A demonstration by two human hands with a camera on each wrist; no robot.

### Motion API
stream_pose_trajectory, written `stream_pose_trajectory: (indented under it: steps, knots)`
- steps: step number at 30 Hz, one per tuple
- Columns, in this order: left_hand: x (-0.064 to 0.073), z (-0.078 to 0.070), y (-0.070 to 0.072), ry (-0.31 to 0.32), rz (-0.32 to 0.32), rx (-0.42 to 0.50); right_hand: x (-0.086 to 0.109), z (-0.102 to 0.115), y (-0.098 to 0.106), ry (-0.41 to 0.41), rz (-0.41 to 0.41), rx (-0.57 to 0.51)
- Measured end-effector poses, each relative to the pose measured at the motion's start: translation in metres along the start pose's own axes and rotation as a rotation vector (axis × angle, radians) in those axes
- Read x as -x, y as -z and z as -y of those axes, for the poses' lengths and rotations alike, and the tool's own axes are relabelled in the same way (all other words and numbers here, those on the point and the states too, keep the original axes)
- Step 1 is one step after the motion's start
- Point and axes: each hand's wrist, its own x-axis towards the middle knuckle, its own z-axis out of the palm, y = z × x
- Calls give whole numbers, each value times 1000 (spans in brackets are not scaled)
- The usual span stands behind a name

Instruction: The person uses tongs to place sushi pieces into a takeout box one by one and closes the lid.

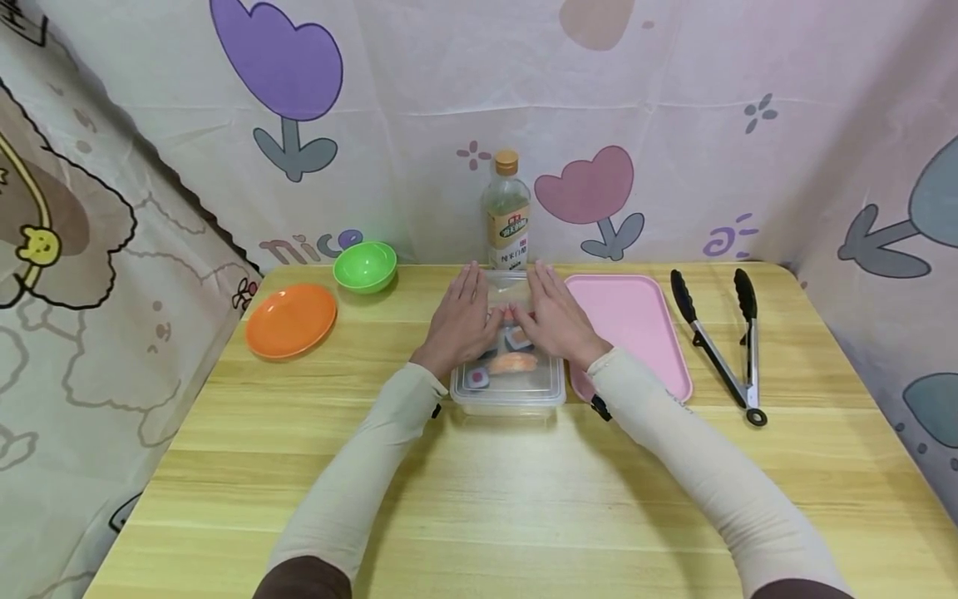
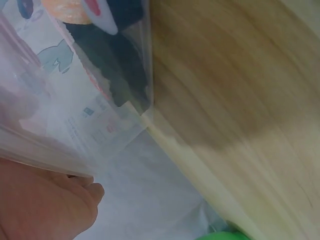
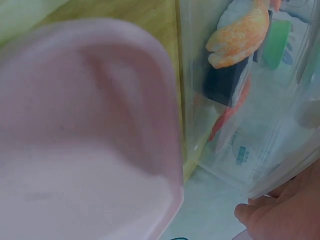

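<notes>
A clear plastic food box (image 1: pixel 516 391) with its lid on stands at the middle of the table. Through it show sushi pieces, among them an orange-topped one (image 1: pixel 512 363) and a roll (image 1: pixel 477 378). My left hand (image 1: pixel 466 320) lies on the left half of the lid, fingers straight and pointing away from me. On the right half rests my right hand (image 1: pixel 560 320), also straight-fingered, the two thumbs close together. In the right wrist view, an orange-topped sushi piece (image 3: pixel 240 37) and a dark-wrapped one (image 3: pixel 227 82) sit behind the box wall.
Behind the box stands a labelled bottle (image 1: pixel 507 216) with an orange cap. A pink tray (image 1: pixel 629 324) lies close on the right, then black-tipped tongs (image 1: pixel 718 358), spread apart. Toward the left are an orange plate (image 1: pixel 290 321) and a green bowl (image 1: pixel 365 268). A patterned curtain backs the table.
</notes>
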Motion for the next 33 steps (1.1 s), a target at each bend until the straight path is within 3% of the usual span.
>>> stream_pose_trajectory:
  steps: [9,26,33]
  knots:
    - [-4,2,-1,4,20,-3,-3,-2,0,-7,-2,-7]
    - [-4,1,-4,15,-12,7,-2,-2,-4,-31,6,1]
    - [9,-2,6,46,-23,28,6,-1,13,2,-9,31]
